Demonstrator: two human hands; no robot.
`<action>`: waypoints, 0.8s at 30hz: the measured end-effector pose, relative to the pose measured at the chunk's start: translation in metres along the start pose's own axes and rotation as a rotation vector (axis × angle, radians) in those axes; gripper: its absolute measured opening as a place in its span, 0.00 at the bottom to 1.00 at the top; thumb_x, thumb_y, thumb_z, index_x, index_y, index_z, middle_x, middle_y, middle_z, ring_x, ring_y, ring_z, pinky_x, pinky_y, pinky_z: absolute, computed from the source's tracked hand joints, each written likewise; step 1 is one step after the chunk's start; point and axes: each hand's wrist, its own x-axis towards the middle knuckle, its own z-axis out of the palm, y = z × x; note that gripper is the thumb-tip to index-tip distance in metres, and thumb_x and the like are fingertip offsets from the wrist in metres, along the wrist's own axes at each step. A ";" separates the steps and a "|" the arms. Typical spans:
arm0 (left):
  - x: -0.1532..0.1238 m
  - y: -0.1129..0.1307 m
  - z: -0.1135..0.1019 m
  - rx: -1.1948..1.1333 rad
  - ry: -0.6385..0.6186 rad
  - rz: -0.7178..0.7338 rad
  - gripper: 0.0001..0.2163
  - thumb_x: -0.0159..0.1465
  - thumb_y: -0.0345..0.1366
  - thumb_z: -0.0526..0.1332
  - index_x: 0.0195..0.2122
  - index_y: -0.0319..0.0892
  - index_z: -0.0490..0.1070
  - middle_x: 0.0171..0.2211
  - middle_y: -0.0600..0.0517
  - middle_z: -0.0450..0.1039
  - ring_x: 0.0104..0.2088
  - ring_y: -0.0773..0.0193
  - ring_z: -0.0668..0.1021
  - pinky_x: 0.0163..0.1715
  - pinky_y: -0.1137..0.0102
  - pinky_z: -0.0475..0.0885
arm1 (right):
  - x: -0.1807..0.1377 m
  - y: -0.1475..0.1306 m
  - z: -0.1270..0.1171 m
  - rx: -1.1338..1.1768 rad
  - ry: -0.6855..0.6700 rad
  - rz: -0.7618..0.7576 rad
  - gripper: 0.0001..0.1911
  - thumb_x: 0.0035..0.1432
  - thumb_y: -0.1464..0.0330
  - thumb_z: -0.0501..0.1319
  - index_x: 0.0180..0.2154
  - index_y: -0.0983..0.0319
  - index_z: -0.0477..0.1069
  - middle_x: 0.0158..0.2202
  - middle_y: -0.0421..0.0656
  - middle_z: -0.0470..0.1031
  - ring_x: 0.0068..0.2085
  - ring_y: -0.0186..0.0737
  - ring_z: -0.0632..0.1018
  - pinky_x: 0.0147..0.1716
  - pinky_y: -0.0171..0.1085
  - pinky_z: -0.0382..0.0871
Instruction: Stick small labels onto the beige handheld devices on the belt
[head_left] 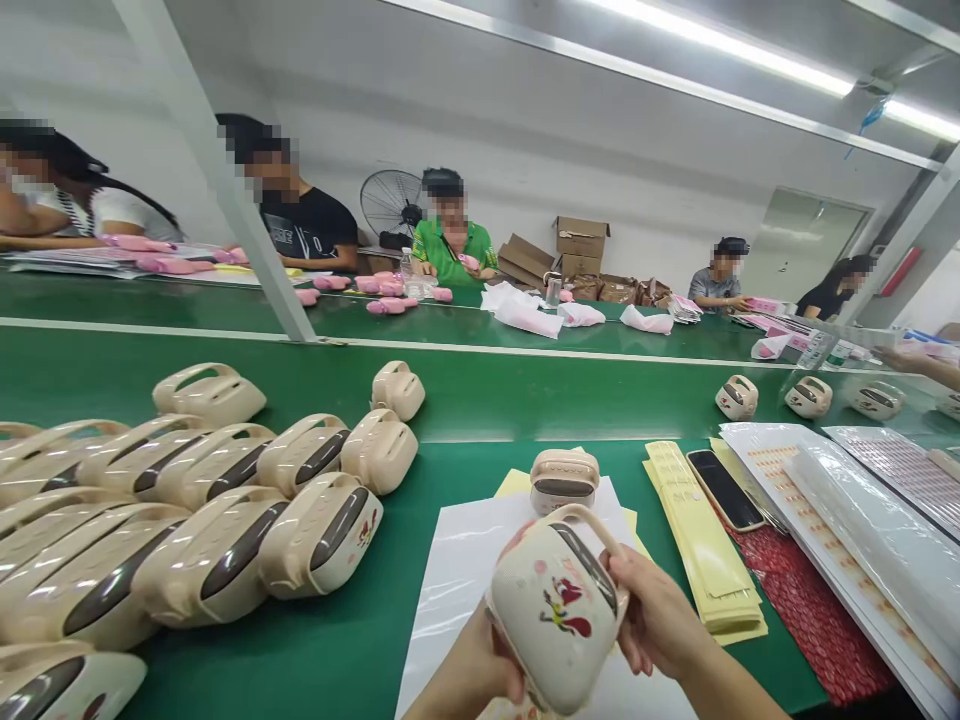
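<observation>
A cream portable speaker (559,620) with a top handle, a dark panel and a red, green and yellow printed figure is held up in front of me, tilted. My left hand (484,645) is closed round its lower left side. Along the right edge, by the handle, my right hand (660,610) grips it, thumb near the top. Just behind it another cream speaker (564,480) stands on white sheets (442,570) and yellow paper. A patterned sheet shows partly beneath the held speaker.
Rows of cream speakers (210,550) fill the left side. To the right lie yellow paper strips (697,550), a black phone (725,488), red bubble wrap (817,610) and sticker sheets (795,500). Several people sit across the green table (525,390), with pink items (390,305) before them.
</observation>
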 end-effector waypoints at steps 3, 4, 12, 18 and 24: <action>0.021 0.012 -0.007 0.196 -0.121 0.090 0.49 0.29 0.53 0.72 0.55 0.47 0.60 0.50 0.40 0.68 0.53 0.41 0.66 0.50 0.54 0.61 | 0.009 -0.045 -0.019 -0.069 0.135 -0.151 0.23 0.44 0.46 0.55 0.28 0.60 0.58 0.08 0.33 0.63 0.07 0.32 0.65 0.05 0.26 0.49; 0.029 0.016 -0.012 0.275 -0.097 0.104 0.44 0.34 0.53 0.70 0.54 0.47 0.61 0.48 0.41 0.69 0.51 0.45 0.68 0.50 0.56 0.62 | 0.016 -0.064 -0.026 -0.118 0.217 -0.220 0.23 0.45 0.46 0.54 0.27 0.60 0.58 0.08 0.33 0.63 0.08 0.32 0.65 0.05 0.27 0.51; 0.065 0.015 -0.049 0.665 0.260 0.114 0.17 0.49 0.54 0.60 0.28 0.45 0.69 0.18 0.59 0.58 0.19 0.66 0.63 0.20 0.71 0.57 | 0.142 -0.178 -0.062 -0.534 0.778 -0.351 0.09 0.61 0.64 0.50 0.37 0.62 0.63 0.26 0.39 0.72 0.24 0.33 0.75 0.25 0.34 0.71; 0.069 0.013 -0.051 0.827 0.241 0.123 0.14 0.54 0.49 0.56 0.25 0.44 0.69 0.16 0.59 0.55 0.20 0.65 0.61 0.23 0.71 0.55 | 0.204 -0.175 -0.083 -0.764 0.889 -0.045 0.15 0.60 0.64 0.55 0.47 0.63 0.65 0.45 0.46 0.69 0.41 0.39 0.74 0.38 0.43 0.71; 0.073 0.006 -0.051 0.994 0.251 0.125 0.10 0.55 0.43 0.54 0.25 0.44 0.69 0.17 0.57 0.60 0.21 0.63 0.65 0.23 0.71 0.56 | 0.202 -0.171 -0.089 -1.024 0.829 0.113 0.14 0.60 0.65 0.55 0.47 0.63 0.65 0.46 0.46 0.69 0.41 0.39 0.74 0.38 0.42 0.71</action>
